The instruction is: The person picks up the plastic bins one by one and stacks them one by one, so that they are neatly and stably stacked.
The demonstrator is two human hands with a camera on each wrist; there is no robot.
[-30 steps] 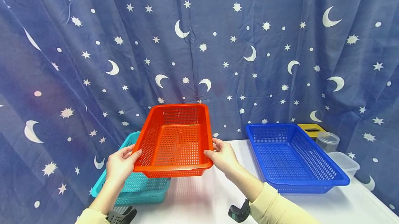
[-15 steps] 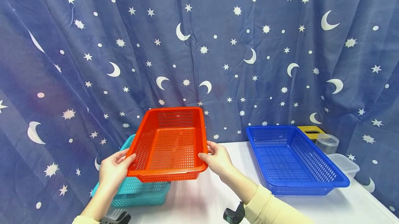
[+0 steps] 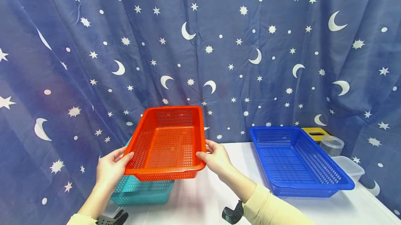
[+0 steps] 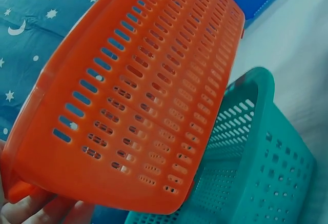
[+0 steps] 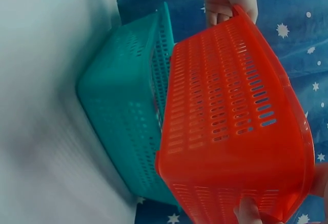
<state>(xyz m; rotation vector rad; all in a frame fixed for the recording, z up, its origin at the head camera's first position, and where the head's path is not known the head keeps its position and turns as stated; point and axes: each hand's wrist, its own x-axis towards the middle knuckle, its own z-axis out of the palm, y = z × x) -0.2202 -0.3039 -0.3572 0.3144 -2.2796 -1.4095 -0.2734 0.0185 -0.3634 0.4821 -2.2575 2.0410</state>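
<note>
An orange-red plastic basket (image 3: pixel 163 171) with slotted walls is held up and tilted, and the inside I can see has nothing in it. My left hand (image 3: pixel 109 167) grips its left rim near the front corner, thumb over the edge. At the right rim my right hand (image 3: pixel 216 159) holds it, thumb on top and fingers beneath. Below and partly behind it stands a teal basket (image 3: pixel 141 198), mostly covered in the head view. In the right wrist view the red basket (image 5: pixel 225 157) overlaps the teal basket (image 5: pixel 115 101); whether they touch I cannot tell.
A blue basket (image 3: pixel 310 185) sits to the right on the white table (image 3: pixel 197 207). Beyond it are a yellow object with a slot (image 3: pixel 314 130), a clear round tub (image 3: pixel 332 145) and a clear rectangular container (image 3: pixel 349 167). A starry blue curtain (image 3: pixel 200 58) hangs behind.
Both hands have carried the red basket to the left, further over the teal basket. The view has shifted slightly; the teal and blue baskets stay put on the table.
</note>
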